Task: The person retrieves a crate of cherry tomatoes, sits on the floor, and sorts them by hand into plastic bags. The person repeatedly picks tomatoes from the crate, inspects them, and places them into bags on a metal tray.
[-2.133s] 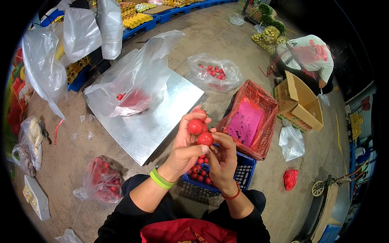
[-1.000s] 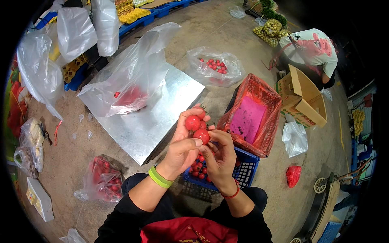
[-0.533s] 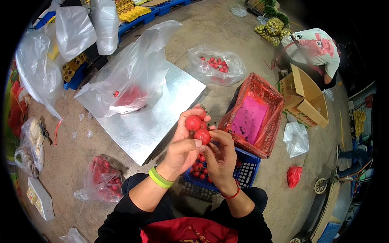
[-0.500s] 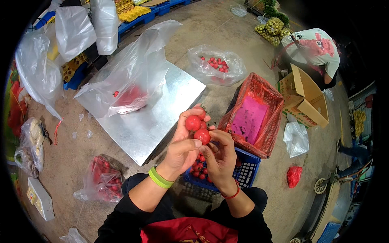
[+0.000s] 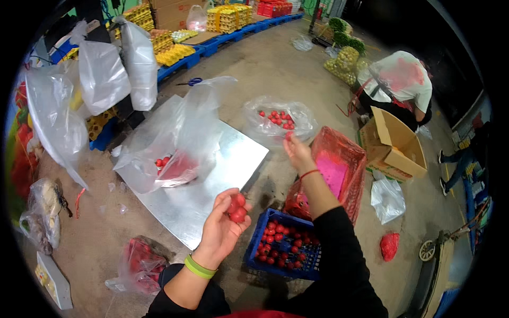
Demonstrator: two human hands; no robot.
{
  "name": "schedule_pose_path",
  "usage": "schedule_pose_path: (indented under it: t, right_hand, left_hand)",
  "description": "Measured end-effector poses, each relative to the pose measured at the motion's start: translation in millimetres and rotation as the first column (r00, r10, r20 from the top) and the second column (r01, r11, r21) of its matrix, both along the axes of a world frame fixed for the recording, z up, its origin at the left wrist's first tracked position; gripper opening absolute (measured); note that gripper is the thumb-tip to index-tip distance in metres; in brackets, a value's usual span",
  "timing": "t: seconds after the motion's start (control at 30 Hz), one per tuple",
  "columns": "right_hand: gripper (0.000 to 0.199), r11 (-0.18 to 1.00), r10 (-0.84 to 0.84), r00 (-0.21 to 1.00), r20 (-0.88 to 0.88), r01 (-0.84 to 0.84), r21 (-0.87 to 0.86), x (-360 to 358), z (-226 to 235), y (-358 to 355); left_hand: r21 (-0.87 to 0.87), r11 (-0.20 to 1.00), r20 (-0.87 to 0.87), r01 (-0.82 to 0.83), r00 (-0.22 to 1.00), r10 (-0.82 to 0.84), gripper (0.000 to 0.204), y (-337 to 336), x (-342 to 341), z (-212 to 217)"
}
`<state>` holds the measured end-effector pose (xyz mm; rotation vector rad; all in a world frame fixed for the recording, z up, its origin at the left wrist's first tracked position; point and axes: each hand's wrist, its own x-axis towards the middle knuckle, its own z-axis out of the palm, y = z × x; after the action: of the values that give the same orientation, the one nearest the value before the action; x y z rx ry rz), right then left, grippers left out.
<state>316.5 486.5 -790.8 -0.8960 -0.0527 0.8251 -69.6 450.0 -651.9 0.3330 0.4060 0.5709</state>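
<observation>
My left hand, with a green wristband, is cupped round a few small red tomatoes near the metal platform's front edge. My right hand reaches forward, a red tomato at its fingertips, by the near rim of a clear plastic bag. Several tomatoes lie inside that bag. A blue plastic crate below my hands holds many more tomatoes. On the metal platform stands a large clear bag with red tomatoes in it.
A red crate with a pink sheet and an open cardboard box stand at right, near a bent-over person. A filled bag lies at lower left. Plastic bags hang at left; egg trays are behind.
My hands have parted. The right has moved forward to the clear bag with a tomato, while the left has drawn back slightly, still holding tomatoes. The view has tilted up.
</observation>
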Motion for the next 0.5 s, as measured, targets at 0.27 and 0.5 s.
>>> schedule_pose_path:
  t: [0.27, 0.5]
  right_hand:
    - [0.014, 0.952, 0.298, 0.914, 0.274, -0.305, -0.018, 31.5, -27.7, -84.1]
    - [0.008, 0.888, 0.300, 0.883, 0.360, -0.122, -0.443, -45.0, 15.1, -150.5]
  left_hand:
    - [0.197, 0.966, -0.141, 0.167, 0.980, -0.140, 0.033, 21.2, -5.9, 4.0]
    - [0.279, 0.894, -0.244, 0.351, 0.926, -0.287, 0.034, 14.4, -25.9, -4.3]
